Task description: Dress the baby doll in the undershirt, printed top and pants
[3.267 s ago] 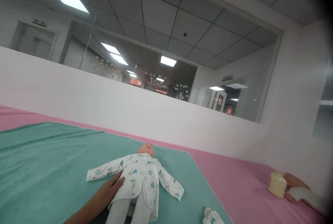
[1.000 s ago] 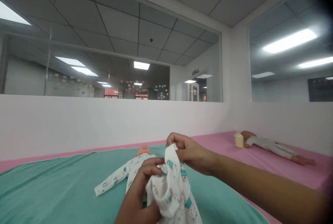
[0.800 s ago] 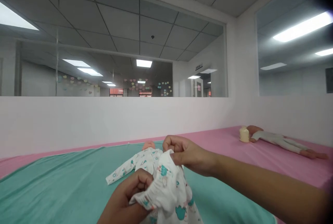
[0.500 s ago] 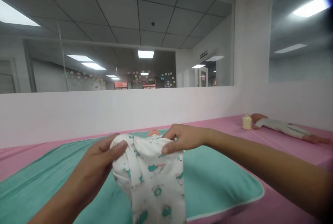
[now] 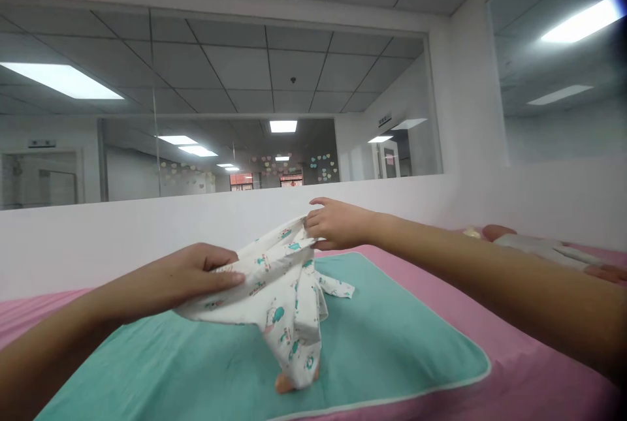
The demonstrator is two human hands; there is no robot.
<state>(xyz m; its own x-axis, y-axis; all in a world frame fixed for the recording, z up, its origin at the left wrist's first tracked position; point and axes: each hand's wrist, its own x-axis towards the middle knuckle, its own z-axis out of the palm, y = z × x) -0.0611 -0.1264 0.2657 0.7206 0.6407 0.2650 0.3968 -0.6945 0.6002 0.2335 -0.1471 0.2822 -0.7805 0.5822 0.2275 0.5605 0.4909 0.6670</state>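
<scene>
- Since the earlier frame, the hands have drawn wide apart, spreading the white printed baby gown [image 5: 281, 280] between them.
- Left hand [image 5: 198, 269]: fingers closed, gripping one edge of the cloth.
- Right hand [image 5: 337, 225]: fingers pinched on the upper edge.
- The gown hangs above the green pad [image 5: 392, 343] — a doll's foot [image 5: 287, 383] shows beneath it.

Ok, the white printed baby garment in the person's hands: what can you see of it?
A thin white cotton-looking baby garment, printed with small teal and pink motifs, is held up in loose folds. The left hand grips one side and the right hand pinches the upper edge, pulling the cloth out between them. It hangs down to a narrow end, with a pale doll foot just below, over a teal pad.
</scene>
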